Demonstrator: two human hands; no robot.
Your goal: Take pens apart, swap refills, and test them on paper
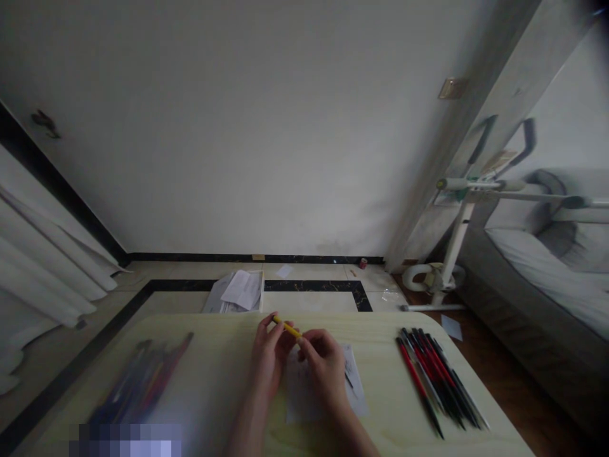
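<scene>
Both my hands meet over the middle of a pale wooden table [380,330]. My left hand [269,355] pinches the far end of a yellow pencil [287,327]. My right hand [323,363] is closed round its near end. Under my hands lies a white sheet of paper [354,393] with a small dark thing on it. A row of several red and black pencils [435,377] lies to the right of my hands. A second heap of pencils [143,377] lies to the left, blurred.
Beyond the table, papers sit in an open box [238,292] on the tiled floor. An exercise machine [451,254] and a bed [547,279] stand at the right. White curtains [42,260] hang at the left. A small red can [363,263] stands by the wall.
</scene>
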